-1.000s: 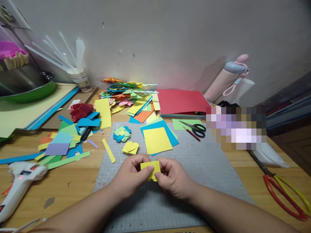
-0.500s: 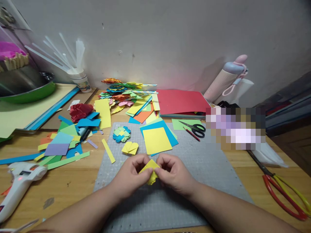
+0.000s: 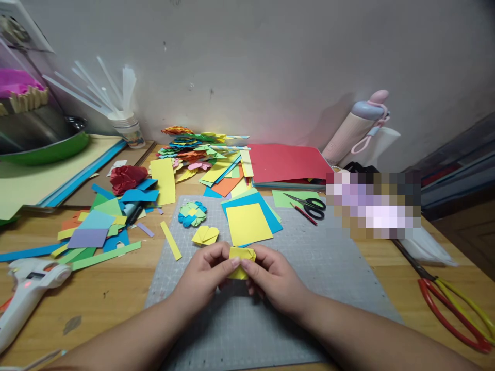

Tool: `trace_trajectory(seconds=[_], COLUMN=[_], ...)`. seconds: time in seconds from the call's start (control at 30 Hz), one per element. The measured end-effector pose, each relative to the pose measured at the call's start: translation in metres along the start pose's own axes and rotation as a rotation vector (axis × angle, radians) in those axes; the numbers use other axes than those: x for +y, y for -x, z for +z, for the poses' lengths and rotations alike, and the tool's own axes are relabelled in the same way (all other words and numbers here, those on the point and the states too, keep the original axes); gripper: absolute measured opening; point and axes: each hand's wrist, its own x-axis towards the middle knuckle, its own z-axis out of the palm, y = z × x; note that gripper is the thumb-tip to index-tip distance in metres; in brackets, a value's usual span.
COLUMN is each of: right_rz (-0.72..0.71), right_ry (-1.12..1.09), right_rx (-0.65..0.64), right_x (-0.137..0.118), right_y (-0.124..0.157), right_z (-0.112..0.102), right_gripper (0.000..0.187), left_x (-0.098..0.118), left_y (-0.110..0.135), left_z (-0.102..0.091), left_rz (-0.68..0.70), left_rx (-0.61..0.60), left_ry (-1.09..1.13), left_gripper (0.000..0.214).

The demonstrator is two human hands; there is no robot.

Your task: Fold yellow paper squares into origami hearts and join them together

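Observation:
A small folded piece of yellow paper [image 3: 243, 255] is pinched between my two hands, above the grey cutting mat [image 3: 247, 330]. My left hand [image 3: 212, 268] grips its left side with the thumb on top, and my right hand [image 3: 273, 270] grips the right side the same way. The fingers behind the paper are partly hidden. Just beyond lie square yellow sheets [image 3: 249, 225] on blue sheets [image 3: 273, 216]. A folded yellow paper piece [image 3: 205, 235] rests left of them, near a blue-and-green paper flower [image 3: 192, 214].
Black scissors [image 3: 314, 207] and a red pencil [image 3: 304, 214] lie at the mat's back right. Large red-and-yellow-handled scissors [image 3: 452, 309] are at the right. Left are paper scraps [image 3: 93, 232] and a white glue gun [image 3: 31, 288]. Paper flowers [image 3: 189, 147] lie by the wall.
The yellow paper in my hands has turned from a diamond with a point upward to a flatter rectangle with a straight top edge. Both hands still hold it, with the thumbs closer together.

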Motion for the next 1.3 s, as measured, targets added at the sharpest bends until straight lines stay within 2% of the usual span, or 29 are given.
trace_trajectory(seconds=[0.3, 0.5, 0.67, 0.83, 1.03, 1.3], right_rz=[0.043, 0.096, 0.088, 0.087, -0.011, -0.014], right_ry=[-0.018, 0.042, 0.078, 0.093, 0.208, 0.214], right_rx=[-0.037, -0.154, -0.111, -0.164, -0.062, -0.041], right_x=[-0.007, -0.011, -0.007, -0.006, -0.005, -0.003], right_y=[0.001, 0.002, 0.002, 0.001, 0.001, 0.005], right_z=[-0.001, 0.002, 0.003, 0.001, 0.002, 0.005], right_gripper=[0.034, 0.026, 0.022, 0.017, 0.023, 0.025], left_x=[0.002, 0.006, 0.007, 0.008, 0.010, 0.009], left_y=[0.003, 0.002, 0.001, 0.002, 0.003, 0.004], left_z=[0.000, 0.000, 0.000, 0.001, 0.003, 0.002], left_rz=[0.036, 0.088, 0.109, 0.080, 0.124, 0.117], left_rx=[-0.125, -0.086, -0.071, -0.086, -0.039, -0.051], left_ry=[-0.086, -0.247, -0.313, -0.387, -0.499, -0.519], left_gripper=[0.033, 0.018, 0.016, 0.013, 0.014, 0.014])
